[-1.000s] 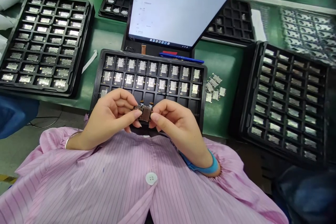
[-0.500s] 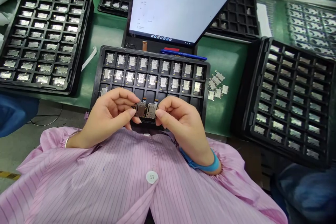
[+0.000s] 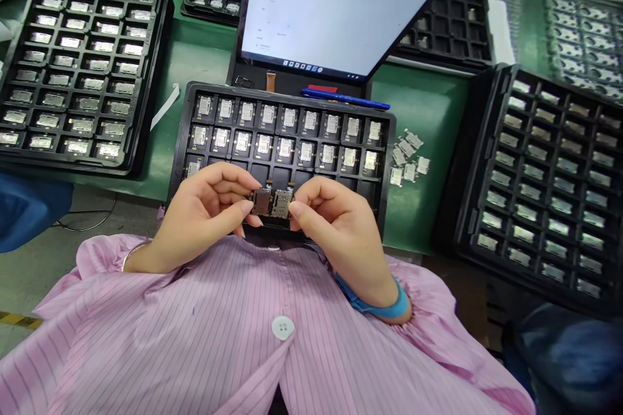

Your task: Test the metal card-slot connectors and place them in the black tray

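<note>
The left hand (image 3: 204, 217) pinches a small metal card socket (image 3: 261, 201) between thumb and fingertips, and the right hand (image 3: 341, 227) pinches a second socket (image 3: 281, 203) the same way. The sockets sit side by side between the hands, over a black tray (image 3: 292, 94).

Left hand (image 3: 202, 220), right hand (image 3: 341, 230) held close together, fingers (image 3: 233, 209) curled and pinching inward
</note>
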{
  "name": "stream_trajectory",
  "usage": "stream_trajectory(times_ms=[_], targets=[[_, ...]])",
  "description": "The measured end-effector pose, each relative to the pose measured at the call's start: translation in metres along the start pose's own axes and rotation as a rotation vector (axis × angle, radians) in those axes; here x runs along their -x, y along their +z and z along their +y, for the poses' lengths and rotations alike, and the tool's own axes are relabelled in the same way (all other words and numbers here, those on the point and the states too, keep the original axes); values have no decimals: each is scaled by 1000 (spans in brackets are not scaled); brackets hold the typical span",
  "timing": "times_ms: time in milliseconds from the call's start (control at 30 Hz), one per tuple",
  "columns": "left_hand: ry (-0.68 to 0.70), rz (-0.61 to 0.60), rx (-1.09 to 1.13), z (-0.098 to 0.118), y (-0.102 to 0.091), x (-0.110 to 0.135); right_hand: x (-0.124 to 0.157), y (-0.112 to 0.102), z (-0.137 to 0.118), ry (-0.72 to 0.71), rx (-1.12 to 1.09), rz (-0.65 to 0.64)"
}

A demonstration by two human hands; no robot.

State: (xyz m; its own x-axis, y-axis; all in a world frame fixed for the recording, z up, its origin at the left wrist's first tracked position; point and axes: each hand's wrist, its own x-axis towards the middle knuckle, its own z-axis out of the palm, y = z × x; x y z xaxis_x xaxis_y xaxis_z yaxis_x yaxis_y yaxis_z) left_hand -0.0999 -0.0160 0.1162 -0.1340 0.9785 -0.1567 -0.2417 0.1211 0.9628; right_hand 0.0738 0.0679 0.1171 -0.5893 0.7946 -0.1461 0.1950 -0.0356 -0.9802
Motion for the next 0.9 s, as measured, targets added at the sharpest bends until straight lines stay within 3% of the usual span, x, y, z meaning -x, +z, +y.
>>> stream_trajectory(times_ms=[900], targets=[[-36, -5, 31, -2, -4, 1, -1, 5, -2, -14, 64, 10]])
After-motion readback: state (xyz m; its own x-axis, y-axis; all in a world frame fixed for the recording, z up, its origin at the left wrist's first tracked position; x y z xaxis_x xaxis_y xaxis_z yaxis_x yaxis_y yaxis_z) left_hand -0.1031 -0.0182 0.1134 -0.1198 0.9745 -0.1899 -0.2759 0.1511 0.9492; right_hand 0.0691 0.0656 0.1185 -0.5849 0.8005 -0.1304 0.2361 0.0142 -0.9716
